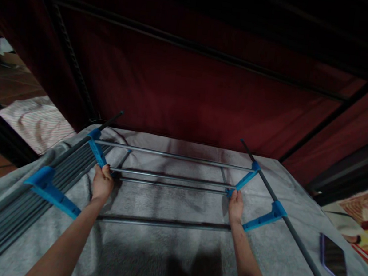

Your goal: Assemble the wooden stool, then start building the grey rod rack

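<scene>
A partly built rack frame of grey metal tubes and blue plastic brackets stands on a grey blanket [156,251]. My left hand [103,182] is closed around the inner end of the far-left blue bracket [98,149], where thin crossbars meet it. On the other side my right hand [236,205] grips the inner end of the far-right blue bracket [246,179]. Crossbars [172,178] span between the hands. Nearer me are a near-left bracket [53,193] and a near-right bracket [265,216], with a lower crossbar [166,223] between them, partly hidden by my forearms.
Several loose grey tubes [16,220] lie side by side at the left. A phone [334,260] rests on the blanket at the right. Dark red panels [189,94] with black bars rise behind the frame. A striped cloth [38,122] lies on the tiled floor, left.
</scene>
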{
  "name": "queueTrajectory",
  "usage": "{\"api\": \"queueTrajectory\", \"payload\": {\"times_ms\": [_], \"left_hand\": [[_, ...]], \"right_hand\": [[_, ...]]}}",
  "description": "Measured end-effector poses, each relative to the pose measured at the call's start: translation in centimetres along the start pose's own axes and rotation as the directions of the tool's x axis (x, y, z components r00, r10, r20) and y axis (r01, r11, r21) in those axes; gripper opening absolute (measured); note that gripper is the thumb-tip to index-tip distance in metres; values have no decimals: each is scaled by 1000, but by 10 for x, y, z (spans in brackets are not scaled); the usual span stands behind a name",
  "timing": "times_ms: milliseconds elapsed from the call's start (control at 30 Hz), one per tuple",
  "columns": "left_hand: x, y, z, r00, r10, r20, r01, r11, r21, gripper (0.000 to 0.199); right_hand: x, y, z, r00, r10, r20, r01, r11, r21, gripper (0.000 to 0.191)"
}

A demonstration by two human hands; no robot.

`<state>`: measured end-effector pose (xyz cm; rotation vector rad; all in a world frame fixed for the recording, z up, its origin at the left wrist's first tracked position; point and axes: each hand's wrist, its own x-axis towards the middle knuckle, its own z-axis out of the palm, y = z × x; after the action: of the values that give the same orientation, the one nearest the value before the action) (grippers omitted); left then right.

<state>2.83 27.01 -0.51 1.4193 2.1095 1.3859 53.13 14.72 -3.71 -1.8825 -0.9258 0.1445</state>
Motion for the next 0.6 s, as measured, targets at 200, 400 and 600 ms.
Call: {"api": "queueTrajectory", "payload": {"times_ms": [200,400,600], "left_hand": [[-1,-2,3,1000,8,-3,-8,999,36,26],[1,2,-5,999,-8,47,9,1000,-15,15],[6,8,-14,996,1,90,1,1000,-28,10]], "right_hand": [[-3,-4,7,995,96,-22,-96,995,-6,76],[-4,-9,6,995,99,-31,-99,995,16,71],[2,-19,1,996,90,-19,-90,996,28,60]]}}
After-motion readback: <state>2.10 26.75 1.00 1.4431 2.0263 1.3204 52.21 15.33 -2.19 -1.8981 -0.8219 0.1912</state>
